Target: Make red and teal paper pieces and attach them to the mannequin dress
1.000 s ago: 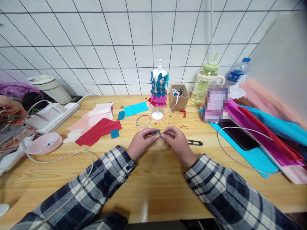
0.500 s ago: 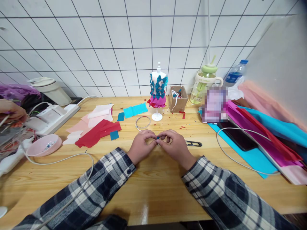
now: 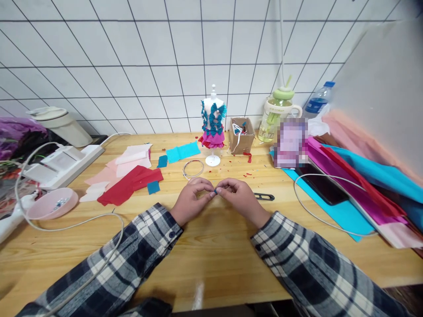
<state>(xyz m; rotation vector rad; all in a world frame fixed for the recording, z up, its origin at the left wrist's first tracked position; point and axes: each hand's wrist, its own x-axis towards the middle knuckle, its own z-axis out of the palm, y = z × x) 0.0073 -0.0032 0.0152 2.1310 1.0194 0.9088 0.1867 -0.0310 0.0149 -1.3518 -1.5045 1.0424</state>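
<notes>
A small dark teal piece of fabric is pinched between the fingertips of both hands, mostly covered by them. My left hand closes on it from the left, and my right hand from the right. Beside the right hand lies a black cutter-like tool, partly hidden by that hand. Behind the hands stands a small white mannequin dressed in teal bows over a pink and red ruffled skirt. A loop of thin wire or cord rests just beyond my left hand.
Red cloth, teal squares and a bright blue strip lie left. Farther left are a pink bowl and power strip. A cardboard box, drinking jug, phone and layered fabrics stand or lie right.
The whole scene has shifted slightly left in view. Both hands keep their pinch on the teal piece, with small finger movements. Another person's hand at the far left has gone out of view.
</notes>
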